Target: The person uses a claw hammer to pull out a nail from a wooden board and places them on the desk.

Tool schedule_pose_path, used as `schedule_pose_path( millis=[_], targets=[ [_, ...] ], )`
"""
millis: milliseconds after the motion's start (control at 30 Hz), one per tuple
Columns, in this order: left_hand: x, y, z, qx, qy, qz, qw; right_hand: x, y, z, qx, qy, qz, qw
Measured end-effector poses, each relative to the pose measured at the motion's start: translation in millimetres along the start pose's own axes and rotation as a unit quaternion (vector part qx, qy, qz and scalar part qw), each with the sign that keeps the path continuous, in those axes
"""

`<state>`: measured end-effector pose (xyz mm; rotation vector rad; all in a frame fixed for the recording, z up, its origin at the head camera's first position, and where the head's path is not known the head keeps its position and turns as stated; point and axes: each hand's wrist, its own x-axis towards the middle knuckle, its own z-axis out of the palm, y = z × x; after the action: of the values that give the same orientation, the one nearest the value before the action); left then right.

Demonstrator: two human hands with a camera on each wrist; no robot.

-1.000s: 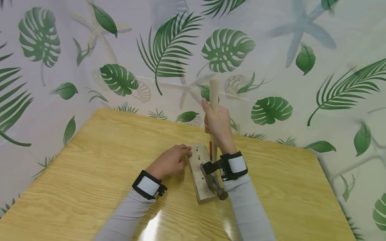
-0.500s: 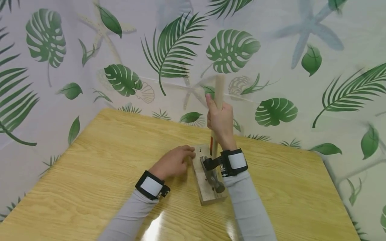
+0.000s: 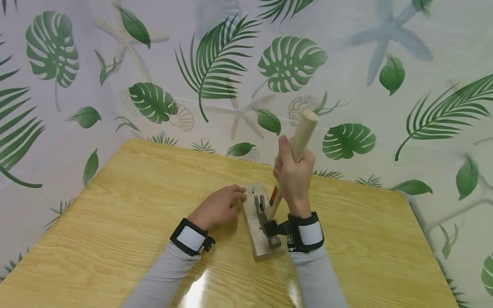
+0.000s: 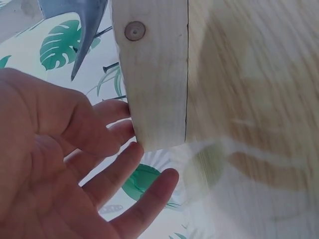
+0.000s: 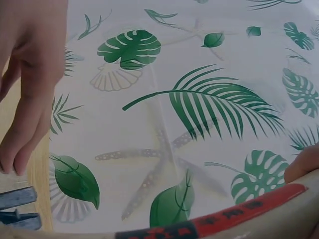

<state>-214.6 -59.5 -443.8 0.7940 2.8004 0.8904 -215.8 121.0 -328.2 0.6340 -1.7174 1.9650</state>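
Note:
My right hand (image 3: 295,175) grips the wooden handle of a claw hammer (image 3: 304,130), thumb up along it. The handle leans right and towards me. The hammer's steel head lies over a pale wooden block (image 3: 252,229), claw pointing away from me. In the right wrist view, a nail (image 5: 11,217) shows between the claw's prongs (image 5: 18,198). Another nail (image 3: 253,190) stands near the block's far end. My left hand (image 3: 217,207) touches the block's far left edge with extended fingertips. The left wrist view shows nails (image 4: 110,66) sticking out of the block's upper face.
The block lies on a yellow wood-grain table (image 3: 154,201). A white cloth backdrop (image 3: 227,55) with printed leaves hangs behind the table's back edge. Both wrists wear black camera straps (image 3: 306,233).
The hammer handle has tipped from nearly upright to a lean rightwards and towards me, my right hand moving right and down with it. The claw now covers a nail seen earlier. My left hand stays put.

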Motion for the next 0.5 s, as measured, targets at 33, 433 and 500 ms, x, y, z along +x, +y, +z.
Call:
schedule_pose_path(
  millis=[33,433,500],
  targets=[
    [-0.1,-0.2,0.5,0.001,-0.001,0.0,1.0,-4,-2,0,0.0,0.003,-0.011,1.0],
    [2.1,2.9,0.0,0.018,-0.002,0.002,0.9998,-30,-20,4,0.02,0.023,-0.098,0.995],
    [2.0,3.9,0.9,0.026,-0.004,0.0,0.9997,-34,-23,3,0.039,0.026,-0.115,0.992]
  ],
)
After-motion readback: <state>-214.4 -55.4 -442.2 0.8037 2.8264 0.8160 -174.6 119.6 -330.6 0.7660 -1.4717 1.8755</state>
